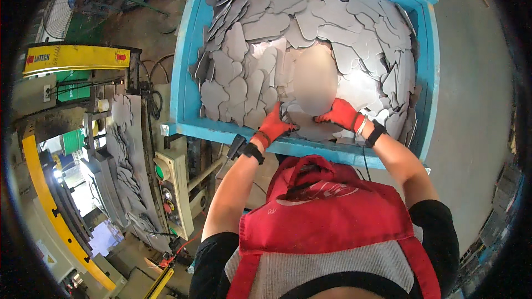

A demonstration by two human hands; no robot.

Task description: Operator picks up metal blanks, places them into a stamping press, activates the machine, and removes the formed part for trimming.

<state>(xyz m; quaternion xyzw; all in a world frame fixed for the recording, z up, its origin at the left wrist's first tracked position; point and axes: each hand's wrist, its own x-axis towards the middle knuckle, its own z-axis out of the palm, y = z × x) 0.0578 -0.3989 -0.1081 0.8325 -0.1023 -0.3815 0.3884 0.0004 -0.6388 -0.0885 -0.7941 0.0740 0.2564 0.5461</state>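
Observation:
Both my hands wear red gloves and reach over the near side of a blue metal bin (176,86) heaped with flat grey metal plates with rounded, lobed outlines. Between the hands, low in the bin, is one grey metal plate (305,123). My left hand (270,127) has its thumb and fingers at that plate's left end, closed on its edge. From the right, my right hand (344,116) closes its fingers on the other end. A smooth, blurred oval patch hides the plates just beyond. Dark bands circle both wrists.
Left of the bin, more grey plates (130,188) lie along a machine's narrow bed. A control box (173,194) with a green button stands beside it. Yellow machine parts (77,58) rise farther left. Grey floor (468,77) extends on the right. A cable hangs near my right wrist.

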